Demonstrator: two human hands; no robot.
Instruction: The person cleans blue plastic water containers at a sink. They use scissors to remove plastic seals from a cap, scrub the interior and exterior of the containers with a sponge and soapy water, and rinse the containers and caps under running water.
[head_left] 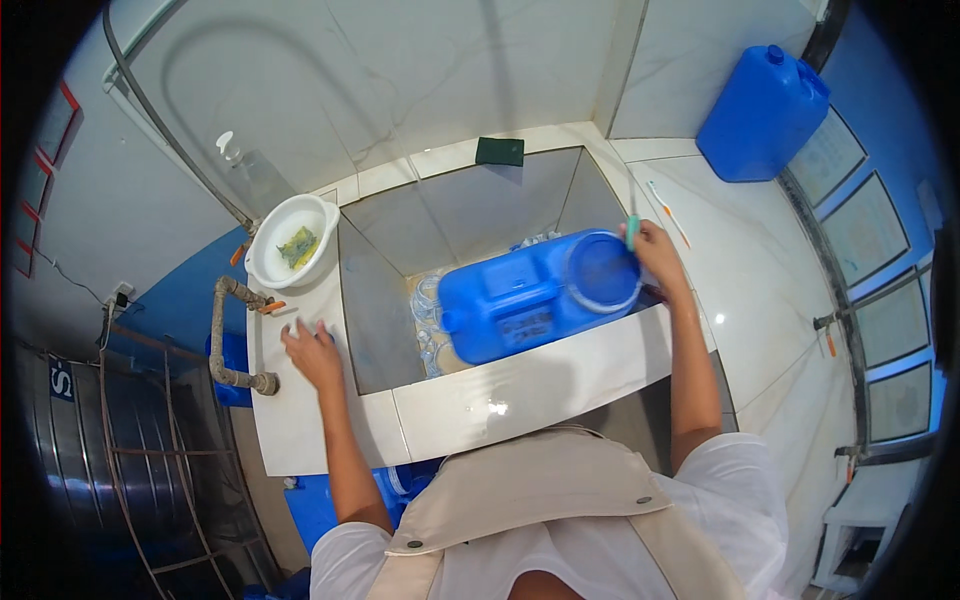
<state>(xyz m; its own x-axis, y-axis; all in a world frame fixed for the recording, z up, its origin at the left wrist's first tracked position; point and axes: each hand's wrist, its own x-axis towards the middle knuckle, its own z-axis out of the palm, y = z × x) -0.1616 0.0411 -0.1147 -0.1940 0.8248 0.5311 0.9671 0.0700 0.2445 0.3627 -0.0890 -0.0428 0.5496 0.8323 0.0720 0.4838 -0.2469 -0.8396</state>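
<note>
Blue jerrycan (520, 300) lying on its side in the tiled sink basin (470, 215), right hand (655, 250) gripping a teal-handled brush (632, 232) beside the can's base, left hand (312, 352) resting open, fingers spread, on the white ledge (300, 430) near the white bowl (292, 242).

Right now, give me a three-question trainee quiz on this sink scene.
1. True or false: the blue jerrycan in the tiled basin lies on its side.
2. Which hand is at the jerrycan's round end? A) left hand B) right hand C) neither
3. Fill in: the white bowl stands on the ledge to the person's ____, near the pipe.

Key:
1. True; its round end faces the right hand.
2. B; that hand also holds a slim teal-handled tool, while the left hand rests flat on the ledge.
3. Left; something greenish lies inside the bowl.
</note>
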